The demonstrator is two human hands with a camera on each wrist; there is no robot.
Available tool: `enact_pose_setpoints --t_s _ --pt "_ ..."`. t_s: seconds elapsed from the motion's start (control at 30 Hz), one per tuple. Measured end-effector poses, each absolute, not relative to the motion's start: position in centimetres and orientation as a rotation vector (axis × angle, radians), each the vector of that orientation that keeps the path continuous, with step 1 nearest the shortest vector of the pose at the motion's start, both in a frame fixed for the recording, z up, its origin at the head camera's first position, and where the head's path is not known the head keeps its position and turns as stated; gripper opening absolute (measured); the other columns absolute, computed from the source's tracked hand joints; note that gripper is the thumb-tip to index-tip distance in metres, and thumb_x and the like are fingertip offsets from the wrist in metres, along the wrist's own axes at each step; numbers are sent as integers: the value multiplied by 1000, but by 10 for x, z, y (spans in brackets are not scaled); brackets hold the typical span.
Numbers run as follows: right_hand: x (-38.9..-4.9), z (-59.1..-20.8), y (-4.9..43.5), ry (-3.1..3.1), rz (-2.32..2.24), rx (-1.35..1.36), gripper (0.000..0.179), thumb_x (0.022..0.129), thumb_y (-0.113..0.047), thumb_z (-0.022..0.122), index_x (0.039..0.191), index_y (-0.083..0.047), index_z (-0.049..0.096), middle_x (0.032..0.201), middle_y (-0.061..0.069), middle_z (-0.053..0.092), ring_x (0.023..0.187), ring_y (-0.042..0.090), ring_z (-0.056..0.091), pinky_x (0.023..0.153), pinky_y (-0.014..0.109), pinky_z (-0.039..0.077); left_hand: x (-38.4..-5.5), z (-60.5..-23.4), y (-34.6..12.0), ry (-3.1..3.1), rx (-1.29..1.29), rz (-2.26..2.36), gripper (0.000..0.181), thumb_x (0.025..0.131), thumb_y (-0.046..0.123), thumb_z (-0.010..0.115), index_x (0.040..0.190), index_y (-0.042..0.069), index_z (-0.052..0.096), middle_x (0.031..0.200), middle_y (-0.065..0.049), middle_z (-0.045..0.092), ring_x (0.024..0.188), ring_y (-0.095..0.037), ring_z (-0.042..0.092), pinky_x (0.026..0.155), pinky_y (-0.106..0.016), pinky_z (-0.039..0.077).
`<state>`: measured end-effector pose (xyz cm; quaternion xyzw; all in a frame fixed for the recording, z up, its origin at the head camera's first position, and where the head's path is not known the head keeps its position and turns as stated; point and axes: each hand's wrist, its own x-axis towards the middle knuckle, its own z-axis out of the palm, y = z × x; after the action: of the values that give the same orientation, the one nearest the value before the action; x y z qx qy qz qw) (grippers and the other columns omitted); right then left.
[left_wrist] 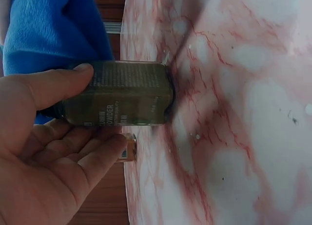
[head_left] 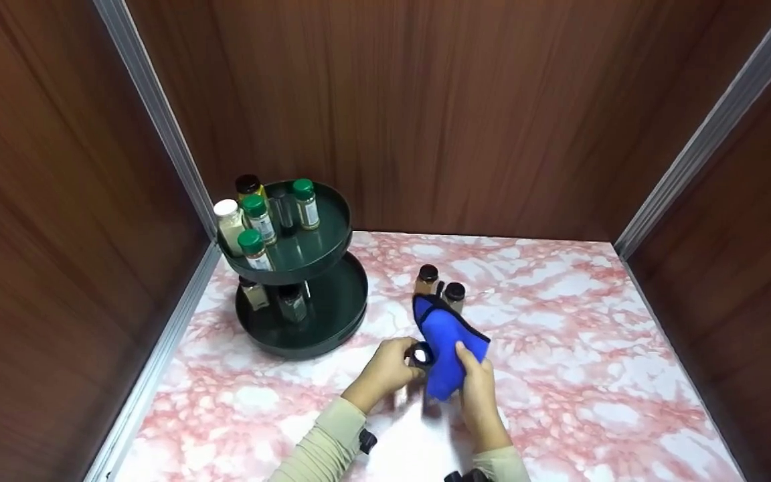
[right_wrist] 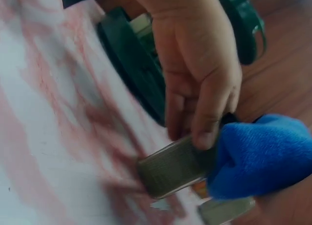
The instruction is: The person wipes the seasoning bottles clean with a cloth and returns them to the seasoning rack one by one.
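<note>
My left hand [head_left: 387, 369] grips a spice jar with a dark lid [head_left: 421, 355], thumb on one side and fingers on the other. In the left wrist view the jar [left_wrist: 122, 95] is clear with greenish-brown powder, its label reading cumin powder; its base is close to the tabletop, contact unclear. My right hand [head_left: 479, 391] holds a blue cloth [head_left: 449, 341] with black edging, its thumb on top. The cloth [right_wrist: 268, 156] lies against the jar's lid end in the right wrist view, where the left hand [right_wrist: 200, 83] shows but the right does not.
A dark green two-tier round rack [head_left: 302, 345] stands at the left, bearing several jars with green, white and dark lids. Two dark-lidded jars, one orange-brown [head_left: 425, 284] and one paler [head_left: 454, 298], stand behind the cloth. Wood-look panels [head_left: 459, 120] enclose the marbled table [head_left: 579, 375].
</note>
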<state>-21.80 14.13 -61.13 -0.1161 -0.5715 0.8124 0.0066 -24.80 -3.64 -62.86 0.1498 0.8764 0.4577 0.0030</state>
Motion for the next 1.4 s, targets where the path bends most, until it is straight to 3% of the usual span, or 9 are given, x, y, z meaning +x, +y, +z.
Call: enact_pose_setpoints --t_s 0.17,0.33,0.5,0.83,1.0,1.2,1.4 --pt "-227 -631 136 -1757 2581 -422 31 101 -31 63 111 -1 63 90 4 74 83 17 70 78 31 59 -250 -631 -39 2742 498 1435 33 72 6 82 103 9 74 93 -6 73 87 -29 65 73 -26 49" --pt "-225 -649 135 -2006 2422 -464 42 102 -36 60 120 3 63 98 4 75 89 13 69 83 27 55 -250 -638 -42 2735 465 1499 41 74 11 84 113 6 74 109 -13 75 98 -23 68 87 -30 55" --pt "-217 -651 138 -2099 2333 -415 38 104 -30 58 114 6 69 95 8 76 85 14 70 80 26 55 -247 -649 -42 2633 442 1671 45 75 7 84 118 3 71 115 -17 74 108 -31 70 95 -35 56" --pt "-202 -647 141 -2115 1997 -391 29 103 -20 62 114 5 71 101 17 75 85 17 70 78 25 55 -235 -645 -40 2603 372 1843 38 76 14 88 111 9 74 104 -1 74 102 -16 69 93 -31 57" --pt "-201 -643 139 -2052 1866 -312 24 98 -19 68 109 2 74 100 17 76 83 15 69 77 21 54 -231 -631 -38 2526 388 1967 38 78 13 88 112 8 72 105 -4 74 101 -17 70 91 -30 58" --pt "-199 -640 131 -1946 2088 -173 27 99 -14 67 113 9 69 94 16 75 77 17 69 72 28 59 -226 -616 -36 2401 404 2100 40 80 9 86 116 4 70 107 -9 74 101 -19 72 90 -30 58" --pt "-201 -636 130 -1751 2422 -308 41 103 -25 61 127 8 60 105 10 74 93 17 70 84 31 58 -219 -611 -37 2387 399 2133 41 82 4 83 120 2 69 111 -12 73 105 -23 71 93 -32 57"
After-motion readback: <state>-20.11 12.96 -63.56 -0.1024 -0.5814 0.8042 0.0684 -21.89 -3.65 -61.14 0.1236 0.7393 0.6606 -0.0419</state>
